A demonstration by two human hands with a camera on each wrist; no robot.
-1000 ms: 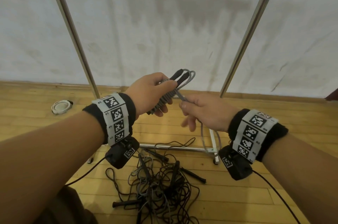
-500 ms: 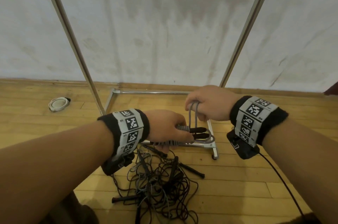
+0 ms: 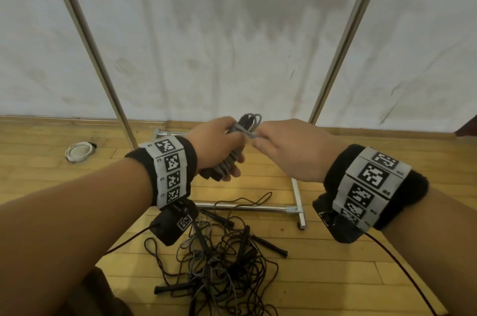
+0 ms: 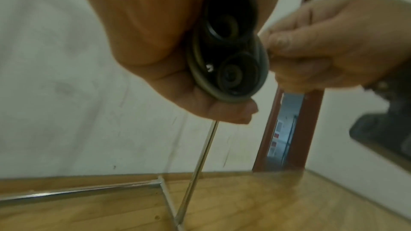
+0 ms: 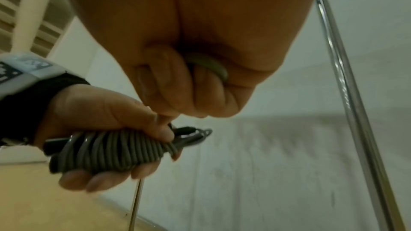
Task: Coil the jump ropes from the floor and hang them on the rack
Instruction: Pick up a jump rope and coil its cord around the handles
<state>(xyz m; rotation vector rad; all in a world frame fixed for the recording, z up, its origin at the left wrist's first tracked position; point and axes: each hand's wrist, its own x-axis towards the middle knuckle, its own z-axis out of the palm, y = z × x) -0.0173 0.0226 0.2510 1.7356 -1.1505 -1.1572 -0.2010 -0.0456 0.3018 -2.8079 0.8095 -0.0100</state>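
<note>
My left hand (image 3: 219,145) grips a coiled grey jump rope (image 3: 229,160) wound round its two black handles, held in front of the rack. In the right wrist view the grey coil (image 5: 111,150) lies across the left fingers, handle tips poking out. My right hand (image 3: 273,140) pinches the rope's free grey end (image 3: 249,133) just right of the bundle; the cord (image 5: 206,66) passes under its curled fingers. In the left wrist view the handles' round ends (image 4: 231,55) face the camera. A tangle of dark and grey jump ropes (image 3: 219,264) lies on the wooden floor below.
The metal rack has two slanted chrome poles (image 3: 87,39) (image 3: 346,39) and a base frame (image 3: 245,208) on the floor before a white wall. A small white round object (image 3: 78,151) sits on the floor at the left. A red door frame (image 4: 266,138) stands at the right.
Both hands have risen from low over the rack's base. The right hand, then above the bundle holding a loop, now pinches the rope end beside it. The bundle points up and away again.
</note>
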